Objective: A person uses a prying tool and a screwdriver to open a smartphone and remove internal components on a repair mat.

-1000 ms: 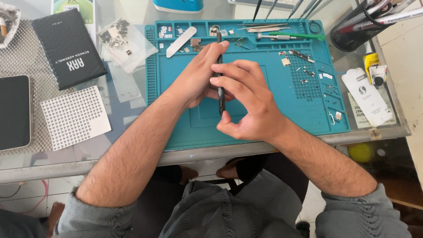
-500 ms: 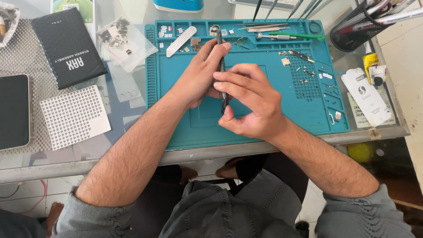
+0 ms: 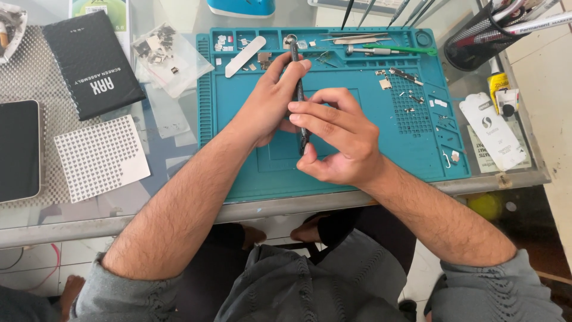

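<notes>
black box point(image 3: 93, 64) | perforated white card point(image 3: 101, 157) | mesh pen cup point(image 3: 476, 43) | plastic bags point(image 3: 170, 56) | dark tablet point(image 3: 18, 149)

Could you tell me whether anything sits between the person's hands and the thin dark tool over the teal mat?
Nothing visible does. The left hand and the right hand both already grip the thin dark tool, which stands roughly upright between them above the teal mat. The small parts lie in the mat's edge compartments, apart from it.

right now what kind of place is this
Probably a small electronics repair bench: a teal repair mat with trays of tiny parts, a slim screwdriver held in both hands, and a mesh cup of tools.
</notes>
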